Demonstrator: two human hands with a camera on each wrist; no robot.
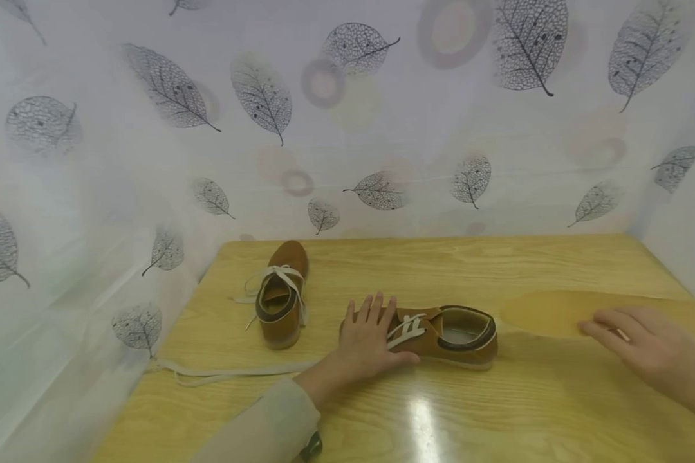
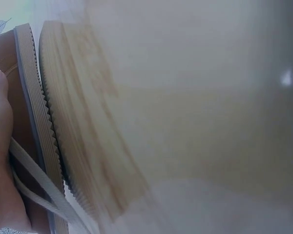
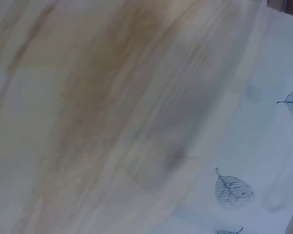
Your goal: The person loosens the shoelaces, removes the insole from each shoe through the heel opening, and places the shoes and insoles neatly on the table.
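Note:
A brown shoe (image 1: 466, 360) with a dark collar and white laces (image 1: 408, 331) lies sole down, its toe to the left. My left hand (image 1: 367, 341) rests spread over its toe, thumb toward the near side. In the left wrist view, that thumb (image 2: 0, 117) lies along the upper of the shoe, above the ridged sole (image 2: 39, 92). My right hand (image 1: 651, 344) pinches the near edge of a long, flat tan insole (image 1: 544, 312) at the right. The right wrist view shows neither hand nor insole.
A second brown shoe (image 1: 282, 328), laces tied in a bow, stands at the back left, toe away. A long white lace (image 1: 231, 372) trails over the wooden table (image 1: 417, 270) toward its left edge, passing behind my left forearm. Leaf-patterned cloth (image 1: 382, 141) hangs behind and at both sides.

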